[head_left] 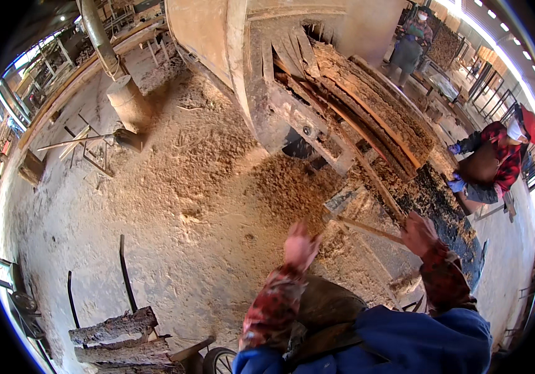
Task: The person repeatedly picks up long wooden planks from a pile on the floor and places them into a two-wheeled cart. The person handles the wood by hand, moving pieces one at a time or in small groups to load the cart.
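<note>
My right hand is closed round the near end of a long, thin wood strip that slants up along the machine bed. A slim wooden stick also runs to this hand from the left; whether the fingers grip it too, I cannot tell. To the left, my left hand hovers over the floor, apart from the strip, slightly blurred. Its fingers look loosely bent and apart, with nothing visible in them. Several reddish-brown boards lie on the bed, going under the machine housing.
Sawdust covers the floor and the dark bed edge. At right, a co-worker in red cap and gloves stands beside the bed; another person stands farther back. Bark slabs lie on a cart at lower left. A log stands upright.
</note>
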Demonstrator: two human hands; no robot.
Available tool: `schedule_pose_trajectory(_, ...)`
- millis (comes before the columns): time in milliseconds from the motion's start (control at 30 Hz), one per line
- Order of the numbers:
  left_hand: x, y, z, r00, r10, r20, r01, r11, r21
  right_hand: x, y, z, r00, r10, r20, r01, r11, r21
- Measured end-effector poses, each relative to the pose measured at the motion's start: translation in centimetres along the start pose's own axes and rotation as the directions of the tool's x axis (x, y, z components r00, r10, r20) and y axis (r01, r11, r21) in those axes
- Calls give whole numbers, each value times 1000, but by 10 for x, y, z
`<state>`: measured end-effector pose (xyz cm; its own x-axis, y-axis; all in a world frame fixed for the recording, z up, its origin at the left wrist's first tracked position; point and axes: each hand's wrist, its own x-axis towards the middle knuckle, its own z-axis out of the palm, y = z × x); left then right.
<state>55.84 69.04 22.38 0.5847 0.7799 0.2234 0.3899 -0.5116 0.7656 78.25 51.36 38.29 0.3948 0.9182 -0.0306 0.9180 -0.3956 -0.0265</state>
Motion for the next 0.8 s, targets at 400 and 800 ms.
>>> schedule_pose_trajectory(400,141,94,100,582,794,177,-813,572,107,-49,7,35,1000,16,1,-16,957,290)
schedule_pose_trajectory(800,91,105,104,535,839,-99,-843,538,-1,-131,11,51,980,124,157,-160,957,241)
